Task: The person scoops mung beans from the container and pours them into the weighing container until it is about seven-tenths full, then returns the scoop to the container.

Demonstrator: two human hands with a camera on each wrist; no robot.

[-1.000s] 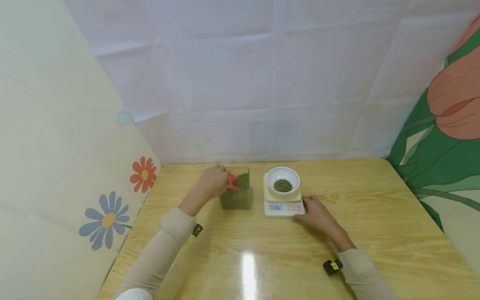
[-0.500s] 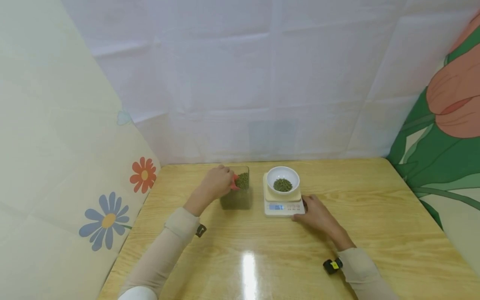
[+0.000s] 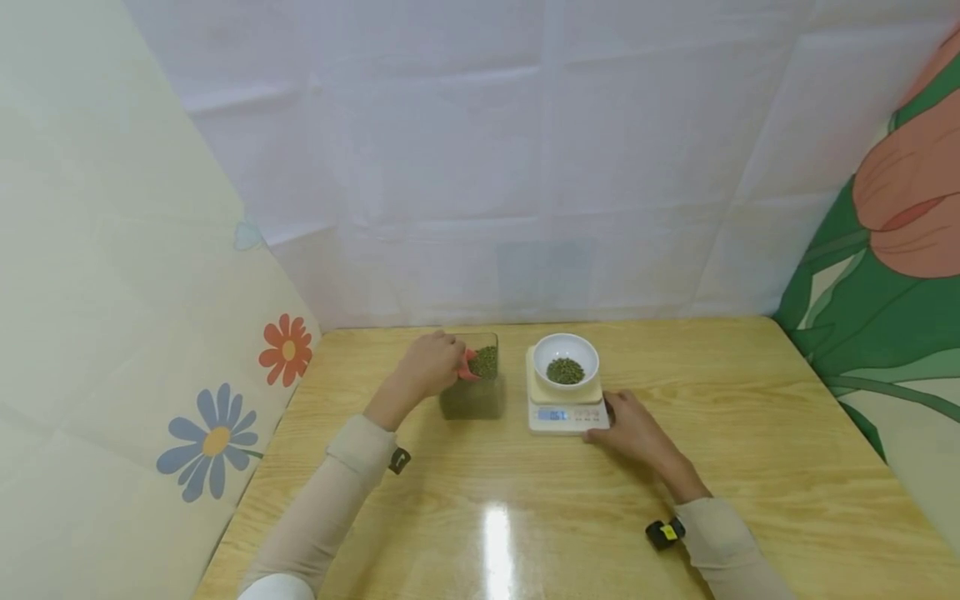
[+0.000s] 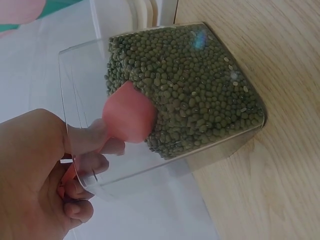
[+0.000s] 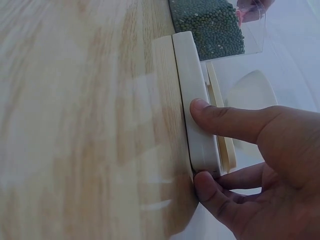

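My left hand (image 3: 433, 363) grips the handle of a red scoop (image 4: 129, 112) at the open top of a clear plastic container (image 3: 471, 402). Green mung beans (image 4: 185, 85) fill much of it, and the scoop's bowl has its edge in them. To the right stands a white kitchen scale (image 3: 570, 421) with a lit display. On its platform sits a white bowl (image 3: 546, 350) with a small heap of mung beans (image 3: 566, 372). My right hand (image 3: 633, 427) holds the scale's front right corner, thumb (image 5: 212, 116) against the front face and fingers round the side.
Both stand toward the back of a wooden table (image 3: 570, 508), a narrow gap between container and scale. A white sheet (image 3: 450, 167) hangs behind the table. Flower-patterned cloths flank it on the left (image 3: 112, 292) and right (image 3: 900, 333).
My left hand has shifted slightly right with the scoop, farther over the container. The right hand stays at the scale, and the beans in the bowl look the same.
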